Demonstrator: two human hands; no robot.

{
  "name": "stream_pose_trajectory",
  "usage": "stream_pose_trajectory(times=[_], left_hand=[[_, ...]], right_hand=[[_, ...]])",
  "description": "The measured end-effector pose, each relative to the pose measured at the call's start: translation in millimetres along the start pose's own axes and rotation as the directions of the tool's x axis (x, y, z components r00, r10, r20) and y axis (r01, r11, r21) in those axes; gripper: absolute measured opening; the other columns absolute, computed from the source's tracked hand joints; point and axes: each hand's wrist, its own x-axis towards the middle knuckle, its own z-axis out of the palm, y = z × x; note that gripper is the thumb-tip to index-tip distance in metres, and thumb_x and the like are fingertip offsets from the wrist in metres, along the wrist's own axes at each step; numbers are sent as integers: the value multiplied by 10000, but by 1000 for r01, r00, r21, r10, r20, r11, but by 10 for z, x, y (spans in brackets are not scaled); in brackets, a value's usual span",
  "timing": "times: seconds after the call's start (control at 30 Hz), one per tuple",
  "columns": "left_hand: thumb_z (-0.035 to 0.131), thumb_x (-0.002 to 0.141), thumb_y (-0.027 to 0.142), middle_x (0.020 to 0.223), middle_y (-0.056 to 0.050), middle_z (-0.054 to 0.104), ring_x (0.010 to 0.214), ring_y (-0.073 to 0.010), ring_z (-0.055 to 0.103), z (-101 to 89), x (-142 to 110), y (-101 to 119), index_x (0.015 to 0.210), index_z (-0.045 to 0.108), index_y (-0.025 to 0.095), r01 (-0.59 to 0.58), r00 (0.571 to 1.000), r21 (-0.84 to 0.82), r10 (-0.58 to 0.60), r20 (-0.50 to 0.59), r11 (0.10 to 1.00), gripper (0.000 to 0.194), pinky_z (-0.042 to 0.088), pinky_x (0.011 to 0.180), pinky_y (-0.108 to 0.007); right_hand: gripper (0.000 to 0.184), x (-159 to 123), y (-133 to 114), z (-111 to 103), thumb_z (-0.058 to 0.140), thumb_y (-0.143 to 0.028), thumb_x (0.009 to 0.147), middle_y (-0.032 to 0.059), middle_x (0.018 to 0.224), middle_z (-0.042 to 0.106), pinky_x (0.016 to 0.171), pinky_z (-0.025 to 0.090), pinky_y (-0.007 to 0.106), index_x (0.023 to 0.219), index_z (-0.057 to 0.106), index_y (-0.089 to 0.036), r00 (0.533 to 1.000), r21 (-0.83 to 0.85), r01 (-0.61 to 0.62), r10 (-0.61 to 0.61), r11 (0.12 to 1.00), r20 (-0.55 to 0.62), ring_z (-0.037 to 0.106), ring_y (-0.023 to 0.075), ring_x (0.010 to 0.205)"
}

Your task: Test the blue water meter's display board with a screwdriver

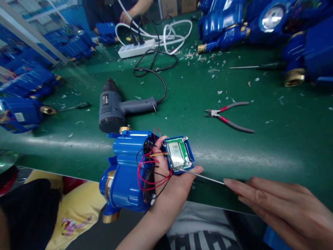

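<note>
Item: my left hand, curled around a blue plastic housing that carried a green circuit board with a small LCD, my thumb along its lower edge. Item: a blue water meter body with brass fittings, just beside that hand and past the bench edge, joined to the board by red and black wires. Item: my right hand, fingers extended and close together; a thin steel shaft ran from the board's lower corner to my index fingertip, but I could not tell whether I was gripping it.

Also on the green bench mat: a grey heat gun, red-and-grey pliers, two screwdrivers, a white power strip with tangled cables, and plastic scraps. Blue meters lay at the far right, more blue meters at the left, and a co-worker's hand rested beyond the power strip.
</note>
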Motion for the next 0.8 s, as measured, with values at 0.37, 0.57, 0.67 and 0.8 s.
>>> stream_pose_trajectory(times=[0.37, 0.57, 0.67, 0.8], left_hand=[[839, 539, 150, 1122, -18, 561, 931, -181, 632, 44, 35, 2, 1248, 410, 276, 39, 999, -56, -40, -19, 998, 839, 527, 853, -308], [822, 503, 190, 1177, -53, 546, 1042, -246, 609, 66, 46, 6, 1216, 406, 262, 70, 995, -56, -74, -69, 996, 829, 472, 982, -414], [833, 503, 230, 1248, -78, 511, 1114, -270, 568, 66, 52, -16, 1244, 379, 260, 67, 995, -24, -68, -78, 997, 869, 395, 1069, -464], [830, 510, 237, 1291, -92, 474, 1114, -267, 566, 69, 49, -24, 1252, 364, 260, 71, 994, -44, -74, -76, 997, 877, 406, 1065, -458]], right_hand=[[582, -40, -157, 3, 275, -84, 1011, 57, 1059, 688, 537, 522, 216, 1561, 196, -258, 996, -36, -69, 71, 997, 57, 686, 175, 807], [597, -30, -191, 17, 283, -78, 998, 51, 1008, 695, 526, 527, 205, 1560, 204, -265, 997, -28, -62, 63, 998, 49, 685, 169, 763], [611, -32, -189, 20, 293, -66, 985, 51, 1015, 695, 544, 536, 208, 1558, 214, -263, 998, -53, -56, 57, 997, 25, 687, 169, 769], [615, -37, -191, 3, 307, -59, 973, 51, 997, 693, 543, 538, 196, 1554, 231, -246, 999, -68, -28, 29, 997, 15, 683, 157, 746]])
